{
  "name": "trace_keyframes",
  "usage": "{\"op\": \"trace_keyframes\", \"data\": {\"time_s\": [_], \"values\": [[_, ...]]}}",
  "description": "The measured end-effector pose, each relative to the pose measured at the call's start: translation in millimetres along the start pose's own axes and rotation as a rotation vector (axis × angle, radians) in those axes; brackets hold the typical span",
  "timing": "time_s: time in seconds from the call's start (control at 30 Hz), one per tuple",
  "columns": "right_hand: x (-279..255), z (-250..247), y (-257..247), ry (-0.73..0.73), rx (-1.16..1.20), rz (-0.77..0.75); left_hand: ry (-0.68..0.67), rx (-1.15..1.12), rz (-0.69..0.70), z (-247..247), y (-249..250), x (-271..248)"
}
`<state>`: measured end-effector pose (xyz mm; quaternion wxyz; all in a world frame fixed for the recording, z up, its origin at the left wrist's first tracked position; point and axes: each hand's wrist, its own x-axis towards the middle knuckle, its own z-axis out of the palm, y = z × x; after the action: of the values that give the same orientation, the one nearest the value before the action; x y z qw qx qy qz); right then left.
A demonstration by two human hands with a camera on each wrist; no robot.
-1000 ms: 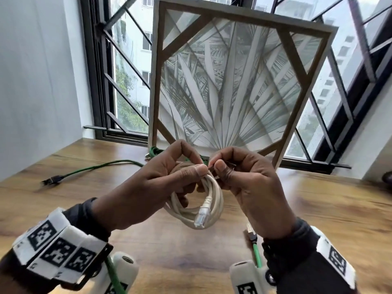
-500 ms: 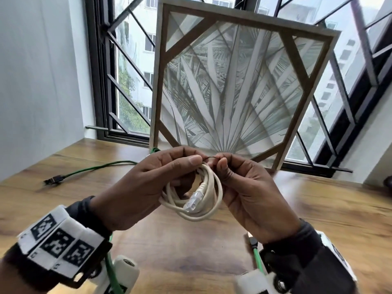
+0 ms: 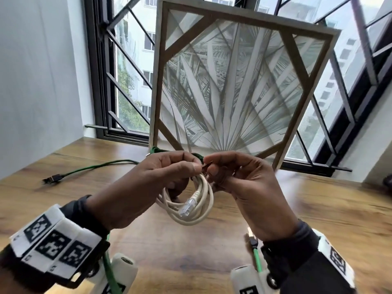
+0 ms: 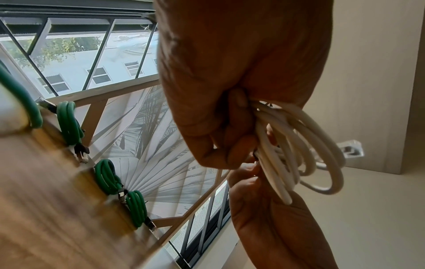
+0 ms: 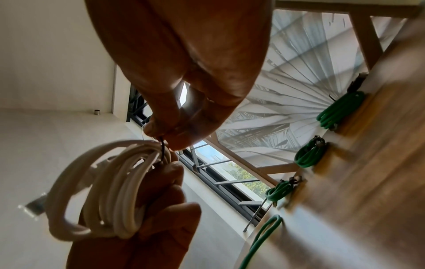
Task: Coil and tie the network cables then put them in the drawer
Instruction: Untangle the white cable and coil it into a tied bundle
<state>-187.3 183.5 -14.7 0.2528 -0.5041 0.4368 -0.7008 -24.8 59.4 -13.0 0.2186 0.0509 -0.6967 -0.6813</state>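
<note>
A coiled white network cable hangs in the air above the wooden table, its clear plug pointing toward me. My left hand grips the top of the coil. My right hand pinches a thin dark wire tie wrapped around the top of the coil. Both hands meet just above the loops. The tie's ends are mostly hidden between the fingertips.
Three tied green cable coils lie on the table by a framed palm-leaf picture leaning against the window. A loose green cable runs across the left side, and another green plug end lies under my right wrist.
Both hands and the white coil have risen slightly and stayed together; the fingertips have shifted at the tie, and the coil's plug has swung a little.
</note>
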Motion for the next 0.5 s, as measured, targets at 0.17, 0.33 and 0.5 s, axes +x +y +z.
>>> {"op": "trace_keyframes", "data": {"time_s": [0.17,0.33,0.5], "values": [[1.1,3.8,0.6,0.027,0.143,0.02,0.002,-0.041,-0.017,0.1,-0.8,0.3],[1.6,4.0,3.1,0.058,0.276,0.036,0.014,-0.073,0.004,0.5,2.3,-2.0],[1.3,4.4,1.6,0.091,0.193,-0.043,0.041,-0.069,-0.031,2.0,3.2,-2.1]]}}
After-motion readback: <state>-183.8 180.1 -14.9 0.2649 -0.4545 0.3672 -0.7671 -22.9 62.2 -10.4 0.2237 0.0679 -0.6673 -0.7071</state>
